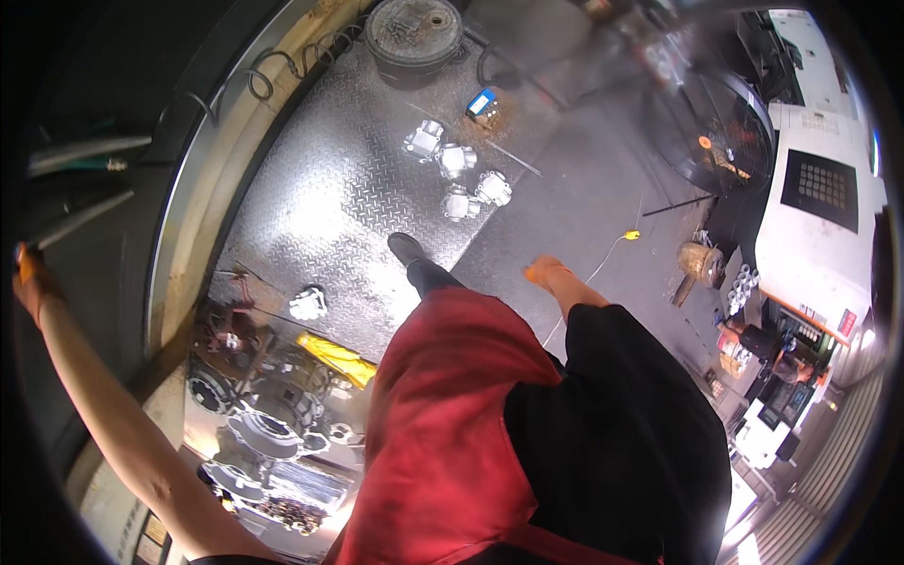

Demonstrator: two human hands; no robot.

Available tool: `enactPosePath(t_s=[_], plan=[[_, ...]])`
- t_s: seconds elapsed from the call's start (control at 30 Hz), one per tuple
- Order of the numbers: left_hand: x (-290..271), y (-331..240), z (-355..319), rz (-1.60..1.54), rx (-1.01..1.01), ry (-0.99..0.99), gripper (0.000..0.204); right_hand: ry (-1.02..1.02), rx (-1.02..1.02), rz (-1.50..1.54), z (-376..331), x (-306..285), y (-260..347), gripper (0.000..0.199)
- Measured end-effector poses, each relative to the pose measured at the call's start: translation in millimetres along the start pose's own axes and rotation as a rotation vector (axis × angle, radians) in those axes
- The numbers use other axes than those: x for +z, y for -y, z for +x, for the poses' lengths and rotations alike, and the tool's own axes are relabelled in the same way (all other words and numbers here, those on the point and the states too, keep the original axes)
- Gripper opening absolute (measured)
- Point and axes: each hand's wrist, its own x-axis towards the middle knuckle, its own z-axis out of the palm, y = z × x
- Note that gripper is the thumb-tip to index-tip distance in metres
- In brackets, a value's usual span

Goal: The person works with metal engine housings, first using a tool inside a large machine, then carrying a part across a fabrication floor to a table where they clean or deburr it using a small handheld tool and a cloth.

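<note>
My left hand (pixel 34 282) reaches far out to the left, with orange on its fingers, against a dark machine area. Its fingers look closed, but what they grip is hard to make out. A thin grey tapered bar (pixel 87 219) begins right by the fingers. Above it lies a similar grey bar (pixel 89 153). My right hand (pixel 546 271), orange over the fingers, hangs over the dark floor in front of my black clothing. Nothing shows in it, and its fingers look loosely apart. A red apron (pixel 452 377) covers my front.
Silver metal castings (pixel 458 160) lie on the tread-plate floor (pixel 311 179); another casting (pixel 308 303) lies nearer. Yellow cloth (pixel 337 358) is beside stacked metal housings (pixel 268 431). A round lidded drum (pixel 414 38), blue box (pixel 483 102), large fan (pixel 720 132) and yellow plug (pixel 632 235) stand around. Another person (pixel 763 344) is at right.
</note>
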Motion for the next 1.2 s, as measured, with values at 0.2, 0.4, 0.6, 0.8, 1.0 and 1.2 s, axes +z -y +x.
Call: enactPosePath(t_s=[0.2,0.4,0.6,0.8,1.0,1.2], plan=[[125,85,-359,-0.091,-0.126,0.299,0.047,-0.041,-0.086,0.026,44,-4,40,0.057],[194,178,-741,-0.357,-0.608,0.574,0.032,-0.229,-0.182,-0.197,135,36,-74,0.056],[137,199,-956,-0.450,-0.996,0.408,0.032,-0.343,0.028,-0.128,125,90,-196,0.054],[112,232,-1065,-0.415,-1.136,0.301,0.028,-0.429,-0.027,-0.093,143,39,-210,0.051],[221,198,-1090,-0.359,-1.068,0.376,0.033,-0.490,-0.165,-0.043,266,-13,-230,0.055],[399,187,-1149,-0.440,-1.083,0.474,0.033,-0.503,-0.413,0.104,496,-46,-252,0.060]])
